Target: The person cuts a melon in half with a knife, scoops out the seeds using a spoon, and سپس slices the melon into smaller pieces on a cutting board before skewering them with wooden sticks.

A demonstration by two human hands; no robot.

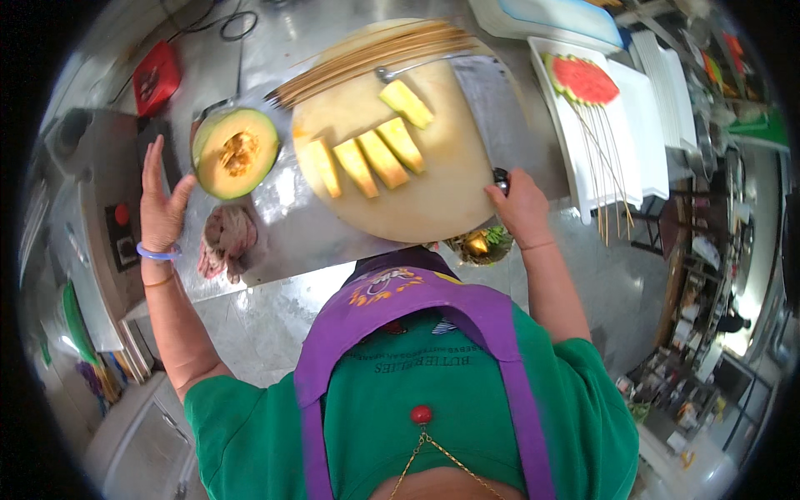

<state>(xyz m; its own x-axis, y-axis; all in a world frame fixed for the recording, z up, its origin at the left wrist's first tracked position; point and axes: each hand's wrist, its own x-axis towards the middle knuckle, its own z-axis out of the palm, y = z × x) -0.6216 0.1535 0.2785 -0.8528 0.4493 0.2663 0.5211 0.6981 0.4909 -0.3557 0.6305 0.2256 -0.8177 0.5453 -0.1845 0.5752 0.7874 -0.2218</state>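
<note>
My right hand [522, 206] is closed around the dark handle of a cleaver [490, 106], whose broad blade lies over the right side of a round cutting board [450, 206]. Several peeled melon wedges [381, 159] rest on the board, one apart behind the others. A metal scoop [385, 75] and a bundle of wooden skewers [375, 56] lie at the board's far side. Left of the board sits a halved orange-fleshed melon [237, 153], cut face up. My left hand [164, 203] is raised just left of it, fingers spread, holding nothing.
A crumpled cloth [228, 240] lies near the table's front edge. On the right, a white tray [572, 156] holds skewered watermelon slices [584, 81]. A red box-like object [156, 78] stands at the back left. Below the table edge is a bin with scraps [478, 245].
</note>
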